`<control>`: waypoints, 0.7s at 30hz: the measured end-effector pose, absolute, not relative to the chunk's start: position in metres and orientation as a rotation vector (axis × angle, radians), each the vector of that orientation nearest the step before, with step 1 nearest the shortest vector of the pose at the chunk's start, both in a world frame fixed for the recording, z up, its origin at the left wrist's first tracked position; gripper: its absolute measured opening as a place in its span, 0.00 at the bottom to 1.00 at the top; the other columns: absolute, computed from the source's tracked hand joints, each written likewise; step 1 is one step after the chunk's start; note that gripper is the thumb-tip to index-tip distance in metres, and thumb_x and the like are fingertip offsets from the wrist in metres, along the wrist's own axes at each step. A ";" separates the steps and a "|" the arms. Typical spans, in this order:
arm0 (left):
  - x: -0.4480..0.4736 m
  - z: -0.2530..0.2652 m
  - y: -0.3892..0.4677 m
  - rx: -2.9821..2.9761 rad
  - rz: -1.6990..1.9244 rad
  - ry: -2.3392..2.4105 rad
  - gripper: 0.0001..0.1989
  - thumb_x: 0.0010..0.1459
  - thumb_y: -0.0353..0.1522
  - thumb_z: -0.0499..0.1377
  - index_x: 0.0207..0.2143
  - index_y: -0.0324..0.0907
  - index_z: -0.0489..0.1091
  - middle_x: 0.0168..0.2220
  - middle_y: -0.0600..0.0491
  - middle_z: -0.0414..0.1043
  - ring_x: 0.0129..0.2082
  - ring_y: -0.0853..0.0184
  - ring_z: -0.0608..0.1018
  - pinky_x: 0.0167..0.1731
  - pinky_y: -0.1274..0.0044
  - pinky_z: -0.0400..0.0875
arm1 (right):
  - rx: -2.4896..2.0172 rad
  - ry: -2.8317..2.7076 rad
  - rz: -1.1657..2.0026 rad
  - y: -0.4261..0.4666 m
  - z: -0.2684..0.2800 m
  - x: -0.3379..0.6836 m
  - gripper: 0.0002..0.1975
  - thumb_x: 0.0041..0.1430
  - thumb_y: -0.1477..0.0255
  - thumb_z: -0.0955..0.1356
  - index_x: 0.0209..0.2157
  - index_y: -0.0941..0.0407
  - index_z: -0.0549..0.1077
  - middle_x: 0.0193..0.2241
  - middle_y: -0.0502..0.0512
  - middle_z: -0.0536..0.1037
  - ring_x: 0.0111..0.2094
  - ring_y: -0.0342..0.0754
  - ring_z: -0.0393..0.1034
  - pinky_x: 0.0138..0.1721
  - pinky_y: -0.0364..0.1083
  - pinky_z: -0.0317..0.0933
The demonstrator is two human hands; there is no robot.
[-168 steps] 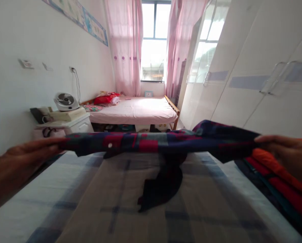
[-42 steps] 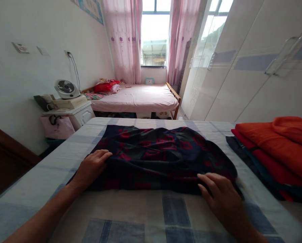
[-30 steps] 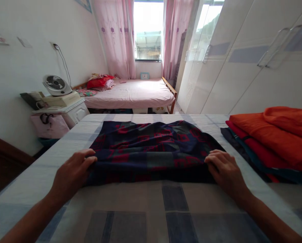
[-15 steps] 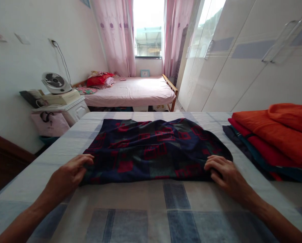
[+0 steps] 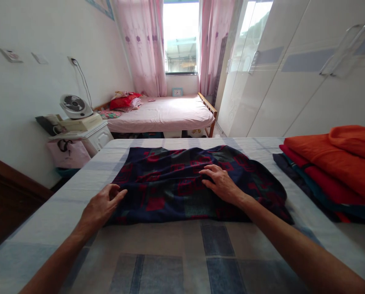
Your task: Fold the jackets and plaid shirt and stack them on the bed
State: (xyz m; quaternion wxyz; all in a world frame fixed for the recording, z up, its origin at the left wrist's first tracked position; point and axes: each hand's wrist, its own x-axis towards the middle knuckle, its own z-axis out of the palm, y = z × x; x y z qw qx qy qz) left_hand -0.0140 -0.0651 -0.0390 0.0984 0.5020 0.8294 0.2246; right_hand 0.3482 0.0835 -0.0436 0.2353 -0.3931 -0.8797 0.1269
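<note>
Navy cloth (image 5: 167, 200) lies under both half-spread grips (image 5: 101, 204) (image 5: 222, 183).

Garment (image 5: 167, 200) lies on sheet (image 5: 158, 245) — clothes stack (image 5: 335, 167) at right.

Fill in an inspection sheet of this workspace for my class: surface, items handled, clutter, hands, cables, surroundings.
Surface: pale sheet with blue patches.
Items handled: dark patterned cloth, spread out, wrinkled.
Clutter: pile of folded clothes at right, orange on top.
Hands: left hand at the cloth's left edge, grip unclear; right hand over its middle, fingers spread, contact unclear.
Cables: cord from wall socket down behind fan.
Surroundings: pink bed, curtains, window, wardrobe.
</note>
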 end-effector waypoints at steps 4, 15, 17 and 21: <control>-0.011 -0.041 -0.063 1.492 0.669 2.315 0.22 0.46 0.52 0.54 0.31 0.43 0.71 0.29 0.53 0.74 0.32 0.60 0.76 0.33 0.73 0.67 | -0.978 -2.334 0.545 0.093 -0.046 0.345 0.07 0.59 0.69 0.65 0.33 0.54 0.75 0.43 0.56 0.75 0.49 0.50 0.66 0.52 0.50 0.58; -0.015 -0.052 -0.052 1.687 0.776 2.315 0.25 0.48 0.49 0.55 0.41 0.41 0.72 0.34 0.50 0.73 0.35 0.59 0.76 0.38 0.69 0.70 | -0.966 -2.203 0.886 0.096 -0.031 0.350 0.15 0.62 0.63 0.61 0.33 0.55 0.76 0.43 0.54 0.76 0.44 0.48 0.70 0.49 0.47 0.59; -0.015 -0.054 -0.050 1.759 0.739 2.307 0.19 0.49 0.44 0.53 0.36 0.42 0.73 0.34 0.50 0.71 0.35 0.59 0.76 0.39 0.69 0.69 | -0.976 -2.191 0.880 0.095 -0.033 0.350 0.15 0.61 0.63 0.61 0.34 0.55 0.76 0.42 0.54 0.76 0.44 0.48 0.70 0.50 0.47 0.59; -0.016 -0.056 -0.052 1.819 0.771 2.274 0.15 0.51 0.41 0.51 0.32 0.43 0.72 0.39 0.49 0.70 0.38 0.61 0.75 0.43 0.71 0.68 | -0.995 -2.173 0.885 0.092 -0.035 0.352 0.15 0.61 0.63 0.62 0.37 0.55 0.76 0.42 0.54 0.76 0.44 0.48 0.70 0.49 0.47 0.59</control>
